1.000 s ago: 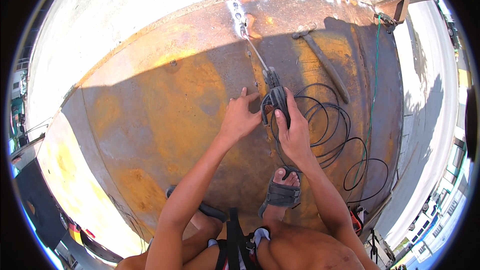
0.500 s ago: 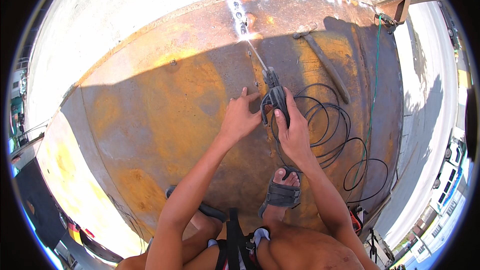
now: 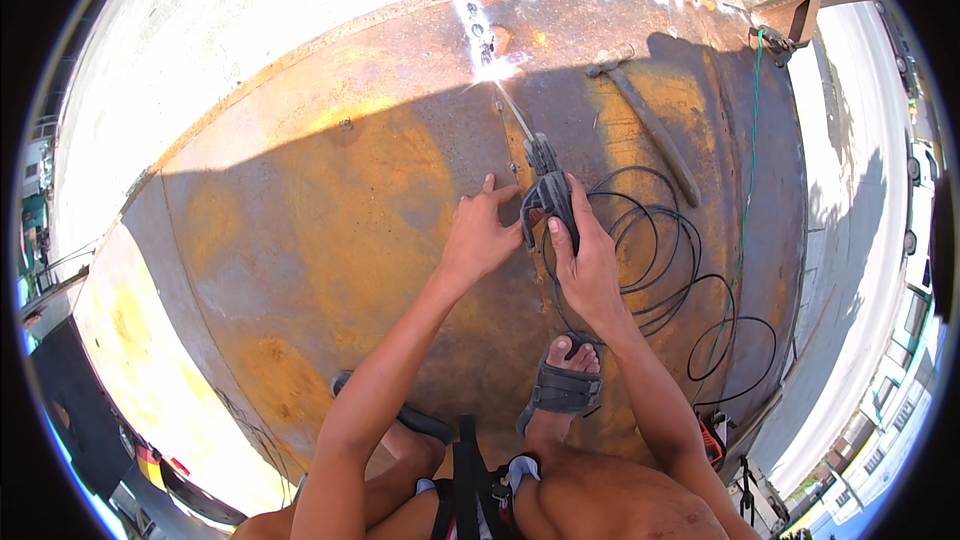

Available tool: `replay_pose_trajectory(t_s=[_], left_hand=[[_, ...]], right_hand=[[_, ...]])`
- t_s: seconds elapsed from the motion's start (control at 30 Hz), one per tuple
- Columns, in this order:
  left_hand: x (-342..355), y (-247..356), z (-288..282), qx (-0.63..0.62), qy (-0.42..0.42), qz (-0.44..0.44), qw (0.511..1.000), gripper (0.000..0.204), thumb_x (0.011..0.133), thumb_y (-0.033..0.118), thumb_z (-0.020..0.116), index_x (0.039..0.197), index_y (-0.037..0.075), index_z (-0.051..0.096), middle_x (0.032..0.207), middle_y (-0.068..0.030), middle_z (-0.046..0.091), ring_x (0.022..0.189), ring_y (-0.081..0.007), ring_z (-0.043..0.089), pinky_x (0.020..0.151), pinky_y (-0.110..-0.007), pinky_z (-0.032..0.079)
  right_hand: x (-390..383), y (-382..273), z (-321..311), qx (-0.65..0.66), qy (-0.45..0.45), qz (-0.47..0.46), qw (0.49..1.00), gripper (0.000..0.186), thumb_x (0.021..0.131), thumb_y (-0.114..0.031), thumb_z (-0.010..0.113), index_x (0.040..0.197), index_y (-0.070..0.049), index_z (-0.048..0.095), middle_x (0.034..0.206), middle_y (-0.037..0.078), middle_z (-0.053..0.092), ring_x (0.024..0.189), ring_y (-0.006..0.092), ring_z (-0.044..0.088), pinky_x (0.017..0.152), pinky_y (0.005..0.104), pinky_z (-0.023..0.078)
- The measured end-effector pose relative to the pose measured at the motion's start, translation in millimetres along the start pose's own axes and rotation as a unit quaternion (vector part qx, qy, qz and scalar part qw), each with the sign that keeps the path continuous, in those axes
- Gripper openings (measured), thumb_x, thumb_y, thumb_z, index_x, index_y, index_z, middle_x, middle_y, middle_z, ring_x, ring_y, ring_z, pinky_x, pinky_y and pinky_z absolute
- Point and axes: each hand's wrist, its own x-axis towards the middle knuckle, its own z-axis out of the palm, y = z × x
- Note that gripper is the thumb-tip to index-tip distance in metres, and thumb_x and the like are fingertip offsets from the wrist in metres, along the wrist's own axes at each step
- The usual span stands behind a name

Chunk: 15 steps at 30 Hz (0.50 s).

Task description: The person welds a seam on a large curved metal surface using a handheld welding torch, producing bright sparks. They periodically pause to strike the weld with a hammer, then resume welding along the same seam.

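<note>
A black electrode holder [image 3: 548,185] is gripped in my right hand [image 3: 590,265], thumb along its near end. From its jaws a thin welding rod [image 3: 515,108] reaches away to a bright arc [image 3: 491,72] on the seam of the rusty steel plate [image 3: 330,230]. White-edged weld spots [image 3: 474,25] run along the seam beyond the arc. My left hand [image 3: 484,232] is open just left of the holder, fingers spread and their tips close against its side; whether they press on it or on the plate I cannot tell.
Right of the holder lies a hammer [image 3: 650,125], beside coiled black cable [image 3: 690,240]. A green cord [image 3: 748,200] runs along the plate's right side to a metal bracket [image 3: 795,25]. My sandalled feet [image 3: 565,385] stand on the plate. Vehicles [image 3: 900,330] are at far right.
The arc's glow flares wider, with a purplish tint. My hands, the holder and the rod stay nearly still. A different vehicle shows at the far right.
</note>
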Motion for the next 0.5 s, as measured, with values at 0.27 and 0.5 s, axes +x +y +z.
replay_pose_trajectory(t_s=[0.27, 0.5], left_hand=[[-3, -5, 1, 0.012, 0.018, -0.004, 1.0, 0.05, 0.091, 0.037, 0.078, 0.129, 0.004, 0.077, 0.076, -0.0412, 0.062, 0.098, -0.0477, 0.075, 0.109, -0.046, 0.055], [-3, 2, -4, 0.032, 0.016, -0.003, 0.999, 0.058, 0.087, 0.041, 0.081, 0.132, 0.004, 0.076, 0.106, -0.0481, 0.062, 0.125, -0.0429, 0.067, 0.1, -0.048, 0.056]], right_hand=[[0, -1, 3, -0.001, -0.004, 0.004, 1.0, 0.058, 0.112, -0.021, 0.058, 0.163, 0.001, 0.039, 0.14, 0.033, 0.065, 0.127, 0.0507, 0.066, 0.1, 0.0519, 0.056], [-3, 6, 5, -0.007, 0.027, -0.049, 0.998, 0.059, 0.112, -0.02, 0.059, 0.164, 0.0, 0.038, 0.138, 0.032, 0.066, 0.124, 0.0497, 0.068, 0.098, 0.0513, 0.057]])
